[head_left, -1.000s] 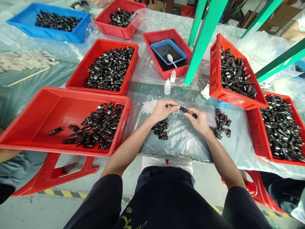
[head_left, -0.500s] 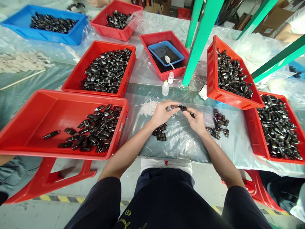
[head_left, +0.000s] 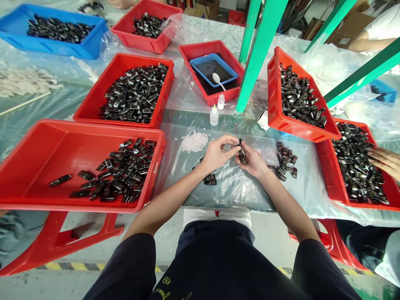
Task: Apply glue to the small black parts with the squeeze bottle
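Observation:
A small glossy black part is gripped in my right hand, tilted up, its kind too small to make out. The thumb and forefinger of my left hand are pinched together at its upper end; whether they hold a tiny piece I cannot tell. Beyond my left hand lies a heap of small white translucent pieces. Partly under my left wrist is a small group of black parts. Right of my right hand another loose pile of black parts rests on the plastic-covered table.
Red bins of black parts stand left, behind it, and right, with a tilted red bin above. A co-worker's hand reaches into the right bin. Small bottles stand before a green post.
My right hand has turned, bringing the black part from lying level to tilted up. My left hand has stayed close to it. A co-worker's hand has come into the right bin.

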The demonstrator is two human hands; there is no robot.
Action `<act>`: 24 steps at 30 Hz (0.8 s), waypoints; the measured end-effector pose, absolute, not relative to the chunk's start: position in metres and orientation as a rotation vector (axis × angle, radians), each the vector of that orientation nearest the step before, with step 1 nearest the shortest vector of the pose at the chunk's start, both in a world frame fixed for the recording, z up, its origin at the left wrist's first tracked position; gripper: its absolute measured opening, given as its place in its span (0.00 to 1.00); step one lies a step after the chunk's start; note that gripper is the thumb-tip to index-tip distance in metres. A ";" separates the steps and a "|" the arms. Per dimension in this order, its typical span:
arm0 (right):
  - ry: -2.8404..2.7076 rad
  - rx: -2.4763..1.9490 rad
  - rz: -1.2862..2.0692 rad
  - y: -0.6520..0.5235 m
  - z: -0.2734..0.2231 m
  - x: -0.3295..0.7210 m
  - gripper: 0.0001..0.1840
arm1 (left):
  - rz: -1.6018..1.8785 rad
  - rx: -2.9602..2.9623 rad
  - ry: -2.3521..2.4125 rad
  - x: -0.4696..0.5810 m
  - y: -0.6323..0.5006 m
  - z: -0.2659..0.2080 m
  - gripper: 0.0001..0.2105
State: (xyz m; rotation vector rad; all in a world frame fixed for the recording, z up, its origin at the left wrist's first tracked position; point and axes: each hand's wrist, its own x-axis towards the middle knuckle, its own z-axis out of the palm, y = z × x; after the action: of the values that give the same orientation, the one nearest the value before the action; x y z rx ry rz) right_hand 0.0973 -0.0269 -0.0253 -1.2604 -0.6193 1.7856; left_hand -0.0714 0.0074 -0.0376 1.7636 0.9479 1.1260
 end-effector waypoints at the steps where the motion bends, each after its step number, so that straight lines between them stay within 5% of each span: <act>1: -0.593 -1.262 1.805 -0.027 -0.025 0.097 0.26 | 1.107 1.845 0.926 -0.071 0.005 -0.036 0.09; 8: -0.635 -1.153 1.836 -0.027 -0.029 0.103 0.30 | 1.174 2.007 1.122 -0.096 0.022 -0.023 0.07; 24: -1.091 -1.299 1.310 -0.027 -0.034 0.107 0.35 | 0.352 2.606 0.925 -0.097 0.030 -0.041 0.09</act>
State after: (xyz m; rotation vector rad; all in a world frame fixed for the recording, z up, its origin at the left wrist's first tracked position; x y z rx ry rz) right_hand 0.1068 -0.0272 -0.0336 -1.2988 -1.0913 1.3097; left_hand -0.0970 0.0302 -0.0413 2.6060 0.9254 0.3525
